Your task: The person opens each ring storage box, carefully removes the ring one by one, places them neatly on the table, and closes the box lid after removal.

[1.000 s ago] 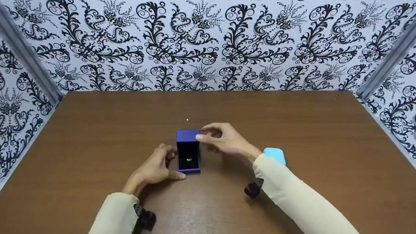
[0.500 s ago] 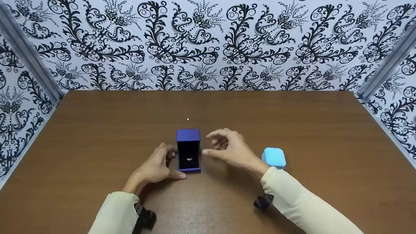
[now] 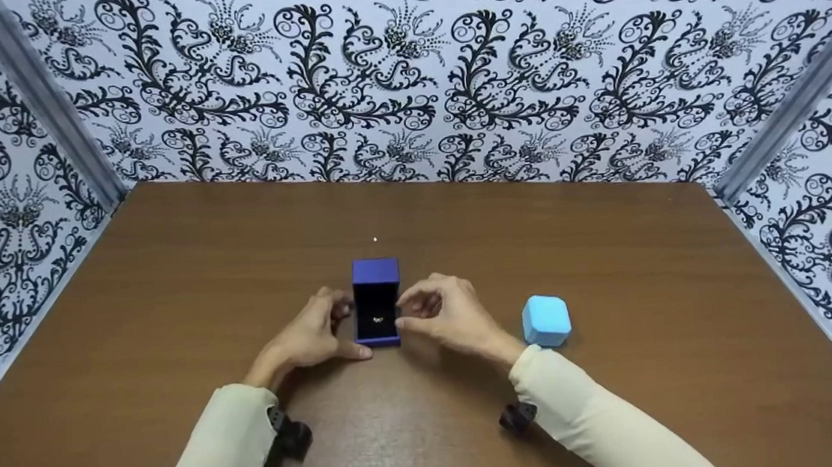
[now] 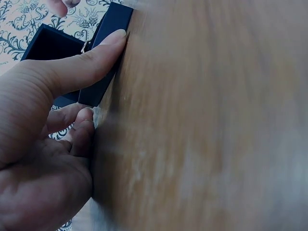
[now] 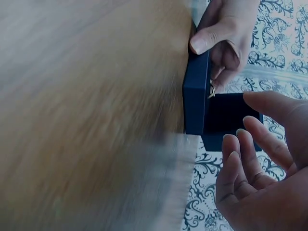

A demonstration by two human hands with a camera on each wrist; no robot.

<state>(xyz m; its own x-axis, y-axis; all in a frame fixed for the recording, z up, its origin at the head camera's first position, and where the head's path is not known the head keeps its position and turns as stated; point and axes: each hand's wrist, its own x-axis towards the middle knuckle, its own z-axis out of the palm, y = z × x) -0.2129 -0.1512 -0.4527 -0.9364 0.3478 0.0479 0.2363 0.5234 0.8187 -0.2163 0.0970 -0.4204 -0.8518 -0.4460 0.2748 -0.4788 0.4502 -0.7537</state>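
A blue ring box with a black lining stands on the table, its lid raised. Inside sits a small gold-coloured ring, which also sticks up from the lining in the right wrist view. My left hand holds the box base from the left, thumb across the front edge and fingers along the side. At the right side of the box is my right hand, its fingers loosely bent and thumb apart from them. In the right wrist view nothing lies between those fingers.
A light-blue rounded box stands on the brown table, to the right of my right hand. A tiny pale speck lies behind the ring box. Patterned walls enclose the back and sides.
My right hand has left the raised lid, drawn down and away, then come back to the right side of the box. The left hand has stayed in place on it.
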